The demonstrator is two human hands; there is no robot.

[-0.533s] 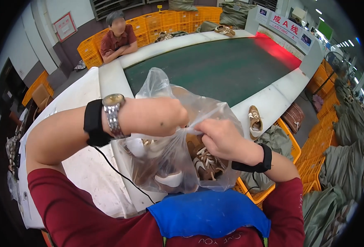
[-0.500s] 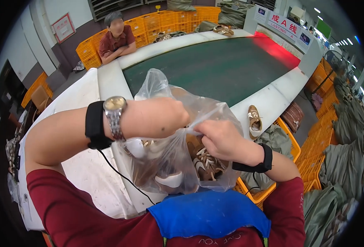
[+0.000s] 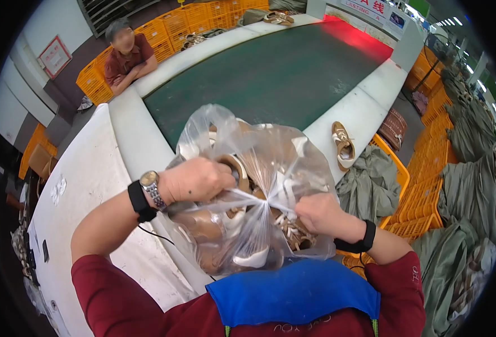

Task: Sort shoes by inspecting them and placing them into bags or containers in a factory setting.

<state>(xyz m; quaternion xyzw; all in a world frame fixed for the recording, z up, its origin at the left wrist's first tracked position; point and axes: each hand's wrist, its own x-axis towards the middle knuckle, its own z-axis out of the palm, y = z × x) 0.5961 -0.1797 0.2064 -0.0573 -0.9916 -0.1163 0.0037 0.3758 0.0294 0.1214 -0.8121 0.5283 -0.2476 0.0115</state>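
A clear plastic bag [image 3: 248, 247] full of brown and white sneakers [image 3: 293, 233] sits at the near end of the table, close against my body. Its neck is drawn into a tight knot [image 3: 265, 201] at the middle, with folds fanning out from it. My left hand [image 3: 199, 180] is closed on one twisted end of the bag, left of the knot. On the other side my right hand [image 3: 322, 214] grips the opposite end. Both ends are stretched taut between my fists. A single brown sneaker [image 3: 343, 146] stands on the white border to the right.
A green conveyor belt [image 3: 248, 84] runs away from me between white borders. A person [image 3: 127, 56] leans on the far left border. Orange crates [image 3: 419, 208] with grey-green sacks [image 3: 469, 196] line the right. White cloth [image 3: 85, 185] covers the left surface.
My hands were close together at the bag's gathered neck; they have moved apart, the left one leftward and the right one rightward, pulling the knot tight. The view has shifted slightly.
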